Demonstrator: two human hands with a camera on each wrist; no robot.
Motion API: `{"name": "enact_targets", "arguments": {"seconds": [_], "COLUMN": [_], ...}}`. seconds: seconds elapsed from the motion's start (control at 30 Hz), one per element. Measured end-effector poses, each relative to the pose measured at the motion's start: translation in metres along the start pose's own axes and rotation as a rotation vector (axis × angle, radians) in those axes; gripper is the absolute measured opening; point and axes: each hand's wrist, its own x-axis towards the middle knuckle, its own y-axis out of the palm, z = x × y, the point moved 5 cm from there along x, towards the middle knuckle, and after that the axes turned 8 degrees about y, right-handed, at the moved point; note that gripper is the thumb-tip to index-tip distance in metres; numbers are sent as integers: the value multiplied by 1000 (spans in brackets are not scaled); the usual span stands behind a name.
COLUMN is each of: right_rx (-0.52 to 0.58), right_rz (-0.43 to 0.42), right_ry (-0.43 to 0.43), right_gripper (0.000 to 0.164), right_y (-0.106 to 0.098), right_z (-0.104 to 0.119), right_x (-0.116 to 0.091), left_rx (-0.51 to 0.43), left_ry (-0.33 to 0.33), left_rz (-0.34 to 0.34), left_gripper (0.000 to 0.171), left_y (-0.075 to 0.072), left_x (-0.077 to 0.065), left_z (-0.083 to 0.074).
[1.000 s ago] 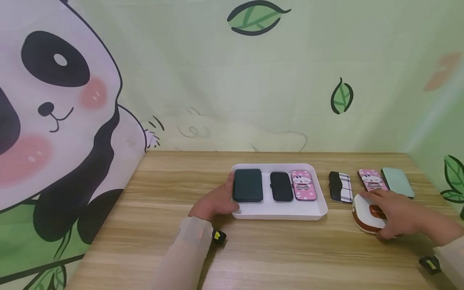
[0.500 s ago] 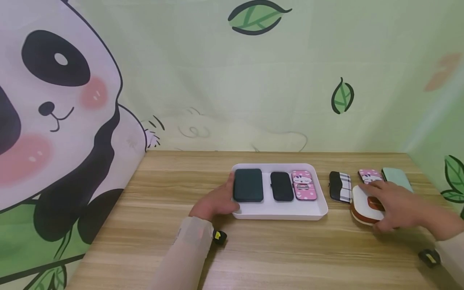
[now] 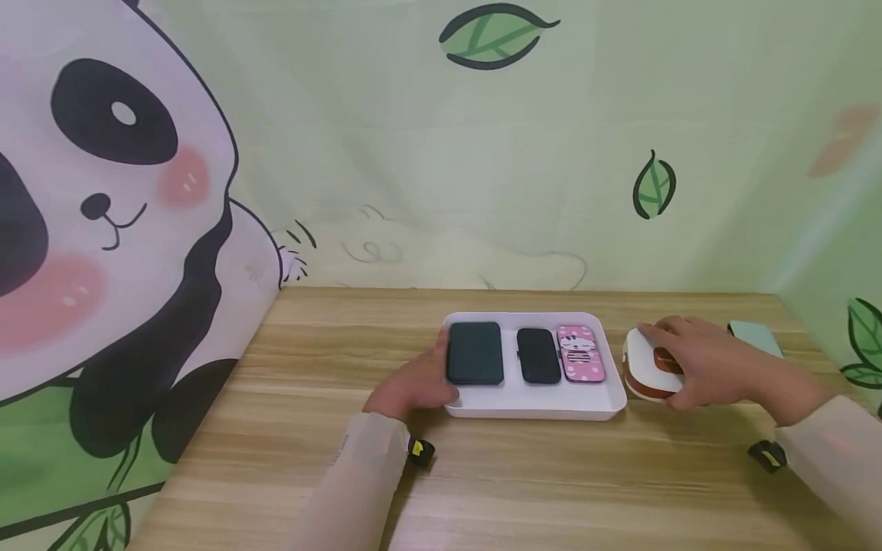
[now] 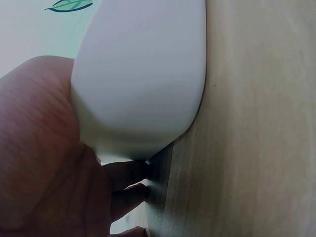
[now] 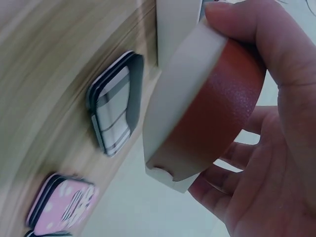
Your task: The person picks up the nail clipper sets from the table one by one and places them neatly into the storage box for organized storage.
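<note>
My right hand (image 3: 710, 363) grips a white case with a brown side band (image 5: 212, 103), fingers and thumb round its edges, and holds it above the table. Below the case lies a black-and-white plaid case (image 5: 116, 106). My left hand (image 3: 413, 383) holds the left end of a white tray (image 3: 537, 402), thumb at its front corner. In the tray lie a dark green case (image 3: 475, 352), a black case (image 3: 540, 356) and a pink cat-print case (image 3: 581, 353). In the head view the right hand and held case hide the plaid case.
A second pink patterned case (image 5: 64, 205) lies on the wooden table (image 3: 517, 482), hidden by my right hand in the head view. Further right is a pale mint case (image 3: 756, 337). A leaf-and-panda cloth (image 3: 386, 153) hangs behind the table.
My right hand has lifted the white-and-brown case and carried it left toward the tray, over the plaid case. My left hand and the tray stay in place.
</note>
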Motion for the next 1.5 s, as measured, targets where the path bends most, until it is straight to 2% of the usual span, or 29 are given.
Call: {"name": "enact_targets", "arguments": {"seconds": [0.27,0.47,0.7,0.9,1.13,1.33,1.5], "right_rx": [-8,-12,-11,-21,-14,-41,-55], "right_rz": [-2,-20,-1,-13,27,65,63], "right_ry": [-13,-71,-97,-141,-155,-155,-165], "right_gripper": [108,107,106,106,107,108,108], "right_y": [-5,-10,-6,-6,-11,-11,-11], "right_z": [19,39,58,76,101,121,139], "right_x": [15,29,48,65,84,97,109], "left_rx": [-9,-26,-15,-6,26,30,32], "left_ry": [-14,-22,-9,-27,-36,-25,-16], "left_rz": [14,-1,-4,9,9,-7,-7], "left_gripper": [111,113,114,112,111,110,110], "left_y": [7,8,10,7,4,0,-1], "left_x": [7,10,11,8,5,-1,-2], "left_z": [7,12,15,11,9,4,3]}}
